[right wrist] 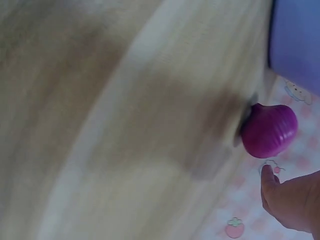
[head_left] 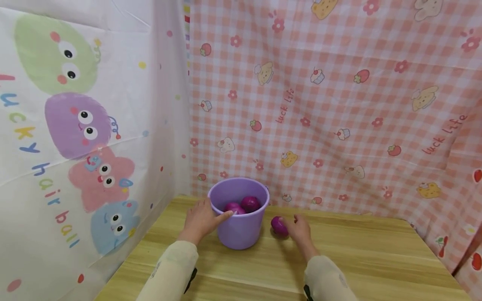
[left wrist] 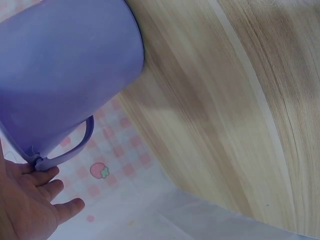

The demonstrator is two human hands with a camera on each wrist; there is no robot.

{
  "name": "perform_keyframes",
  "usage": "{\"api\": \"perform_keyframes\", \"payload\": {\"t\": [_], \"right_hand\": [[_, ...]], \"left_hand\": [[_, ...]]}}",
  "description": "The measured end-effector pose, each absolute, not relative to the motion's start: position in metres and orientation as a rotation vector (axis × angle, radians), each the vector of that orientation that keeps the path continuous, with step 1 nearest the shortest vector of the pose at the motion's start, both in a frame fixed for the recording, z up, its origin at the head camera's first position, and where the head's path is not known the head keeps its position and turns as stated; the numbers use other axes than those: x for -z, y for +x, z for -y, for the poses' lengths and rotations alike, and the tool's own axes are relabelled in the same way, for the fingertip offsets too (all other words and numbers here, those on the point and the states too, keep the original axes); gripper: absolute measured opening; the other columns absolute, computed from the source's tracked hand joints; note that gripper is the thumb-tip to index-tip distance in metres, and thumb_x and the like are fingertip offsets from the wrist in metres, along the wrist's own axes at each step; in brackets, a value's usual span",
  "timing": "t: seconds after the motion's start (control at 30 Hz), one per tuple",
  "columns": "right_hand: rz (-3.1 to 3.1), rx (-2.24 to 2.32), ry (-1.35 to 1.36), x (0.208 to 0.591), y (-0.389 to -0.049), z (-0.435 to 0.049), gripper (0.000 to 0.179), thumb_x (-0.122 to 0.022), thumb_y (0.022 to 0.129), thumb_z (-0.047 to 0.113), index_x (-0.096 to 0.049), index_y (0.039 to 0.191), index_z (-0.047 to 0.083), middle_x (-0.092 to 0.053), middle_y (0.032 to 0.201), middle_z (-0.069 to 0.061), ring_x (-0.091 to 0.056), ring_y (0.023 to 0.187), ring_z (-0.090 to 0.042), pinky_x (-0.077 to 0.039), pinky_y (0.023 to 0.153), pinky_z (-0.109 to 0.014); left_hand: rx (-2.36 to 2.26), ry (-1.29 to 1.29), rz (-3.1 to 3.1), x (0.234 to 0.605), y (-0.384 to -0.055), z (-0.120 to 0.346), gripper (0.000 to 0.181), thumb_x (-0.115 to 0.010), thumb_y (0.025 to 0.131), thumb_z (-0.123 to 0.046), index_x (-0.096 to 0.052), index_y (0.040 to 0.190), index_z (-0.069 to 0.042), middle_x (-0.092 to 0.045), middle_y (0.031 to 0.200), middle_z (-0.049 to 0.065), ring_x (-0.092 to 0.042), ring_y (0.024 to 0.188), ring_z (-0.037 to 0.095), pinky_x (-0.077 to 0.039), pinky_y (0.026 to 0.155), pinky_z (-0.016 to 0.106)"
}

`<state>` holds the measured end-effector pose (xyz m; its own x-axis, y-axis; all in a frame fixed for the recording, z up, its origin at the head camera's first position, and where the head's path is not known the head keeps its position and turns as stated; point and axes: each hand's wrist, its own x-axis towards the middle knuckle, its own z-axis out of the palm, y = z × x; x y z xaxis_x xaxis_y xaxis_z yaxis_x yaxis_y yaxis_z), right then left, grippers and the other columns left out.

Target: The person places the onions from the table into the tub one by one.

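A purple bucket (head_left: pixel 241 230) stands on the table, with red onions (head_left: pixel 250 203) visible inside it. My left hand (head_left: pixel 200 219) rests against the bucket's left rim, its thumb reaching across the front edge. In the left wrist view, the loosely spread fingers (left wrist: pixel 45 175) touch the bucket near where its handle (left wrist: pixel 75 150) joins the rim. Another red onion (head_left: pixel 279 226) lies on the table just right of the bucket. Beside this onion is my right hand (head_left: pixel 301 232); in the right wrist view a small gap separates the visible thumb from the onion (right wrist: pixel 270 131).
The wood-grain table (head_left: pixel 361 259) spreads to the right and front. A pink checked cloth (head_left: pixel 331 104) hangs behind it, and a white cloth with cartoon figures (head_left: pixel 124 100) hangs on the left. The bucket stands near the table's back edge.
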<state>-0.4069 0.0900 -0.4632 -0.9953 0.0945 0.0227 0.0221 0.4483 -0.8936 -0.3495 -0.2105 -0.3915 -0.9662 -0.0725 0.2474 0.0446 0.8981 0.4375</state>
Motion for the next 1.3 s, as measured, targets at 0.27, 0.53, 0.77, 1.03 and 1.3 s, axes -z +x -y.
{"api": "perform_keyframes", "payload": {"t": [0.27,0.53,0.77,1.03,1.3], "right_hand": [[2.610,-1.619,-0.152,0.486,-0.407,-0.090,0.077,-0.063,0.096,0.034,-0.034,0.140,-0.022,-0.036,0.140,-0.043,-0.037,0.130,-0.057,-0.033,0.107,-0.060],[2.587,-1.588,-0.187,0.504,-0.408,-0.085,0.077,-0.064,0.095,0.036,-0.038,0.134,-0.025,-0.041,0.135,-0.045,-0.041,0.127,-0.056,-0.033,0.108,-0.058],[2.582,-1.661,-0.238,0.508,-0.410,-0.084,0.080,-0.060,0.098,0.037,-0.030,0.139,-0.025,-0.032,0.140,-0.045,-0.034,0.132,-0.056,-0.028,0.111,-0.058],[2.545,-1.626,-0.166,0.510,-0.414,-0.081,0.063,-0.064,0.096,0.032,-0.050,0.126,-0.022,-0.055,0.123,-0.040,-0.055,0.113,-0.048,-0.043,0.099,-0.056],[2.514,-1.648,-0.166,0.504,-0.416,-0.078,0.060,-0.067,0.093,0.031,-0.054,0.124,-0.020,-0.057,0.121,-0.038,-0.056,0.113,-0.049,-0.043,0.100,-0.055]], "left_hand": [[0.691,0.015,2.797,0.394,-0.348,0.209,0.098,-0.064,0.084,-0.067,-0.037,0.149,0.000,-0.050,0.141,0.023,-0.044,0.131,0.040,-0.029,0.106,0.066],[0.695,0.006,2.797,0.395,-0.345,0.207,0.099,-0.063,0.084,-0.069,-0.037,0.150,0.001,-0.049,0.142,0.023,-0.044,0.132,0.041,-0.030,0.106,0.066],[0.699,0.011,2.801,0.396,-0.346,0.207,0.099,-0.063,0.085,-0.069,-0.036,0.150,0.002,-0.048,0.142,0.024,-0.043,0.132,0.041,-0.029,0.106,0.067],[0.685,0.019,2.806,0.397,-0.349,0.208,0.101,-0.062,0.084,-0.070,-0.035,0.150,0.001,-0.047,0.144,0.023,-0.043,0.133,0.040,-0.030,0.106,0.065],[0.697,0.027,2.788,0.394,-0.348,0.212,0.100,-0.063,0.085,-0.069,-0.035,0.150,0.001,-0.048,0.143,0.024,-0.043,0.132,0.041,-0.030,0.107,0.065]]}}
